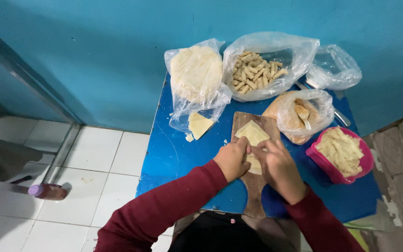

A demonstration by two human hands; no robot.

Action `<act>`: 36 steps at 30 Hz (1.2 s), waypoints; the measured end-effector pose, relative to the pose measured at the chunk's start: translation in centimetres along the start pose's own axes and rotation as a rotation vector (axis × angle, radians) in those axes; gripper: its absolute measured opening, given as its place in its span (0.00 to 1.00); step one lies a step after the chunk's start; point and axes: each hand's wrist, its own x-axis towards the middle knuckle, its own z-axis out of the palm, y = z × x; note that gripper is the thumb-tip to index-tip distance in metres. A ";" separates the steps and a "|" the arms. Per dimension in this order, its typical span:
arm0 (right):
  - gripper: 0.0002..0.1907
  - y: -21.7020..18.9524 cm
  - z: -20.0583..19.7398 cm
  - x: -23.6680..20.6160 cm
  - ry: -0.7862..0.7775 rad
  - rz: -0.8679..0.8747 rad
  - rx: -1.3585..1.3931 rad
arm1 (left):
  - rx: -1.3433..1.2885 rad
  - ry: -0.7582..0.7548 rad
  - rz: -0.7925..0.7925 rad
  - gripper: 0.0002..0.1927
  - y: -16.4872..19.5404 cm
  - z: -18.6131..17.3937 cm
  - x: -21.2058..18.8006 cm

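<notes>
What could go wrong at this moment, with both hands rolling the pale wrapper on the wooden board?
1. The thin pale square wrapper may tear as the left hand and right hand press it on the wooden cutting board.
2. The pink plastic bowl of pale filling sits near the blue table's right edge; an elbow could knock it off.
3. A loose wrapper piece lies on bare tabletop, possibly picking up dirt.

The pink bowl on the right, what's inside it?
The pink bowl is heaped with pale, cream-coloured strips, like cut dough or filling. They fill it almost to the rim, so whatever lies beneath them, and the bowl's bottom, is covered.
</notes>
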 end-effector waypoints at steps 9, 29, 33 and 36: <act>0.16 5.1 1.3 0.4 -0.183 0.520 0.679 | 0.007 -0.027 -0.009 0.19 -0.2 -0.1 0.1; 0.17 10.3 -4.0 4.5 0.309 0.641 0.384 | -0.019 -0.058 -0.003 0.11 0.2 -0.5 -0.1; 0.12 12.0 -5.4 0.9 0.204 0.483 -0.078 | -0.004 -0.063 0.002 0.12 0.0 -0.3 0.0; 0.22 11.9 -6.0 0.1 0.063 0.581 -0.059 | -0.002 -0.054 0.024 0.11 -0.1 -0.3 0.2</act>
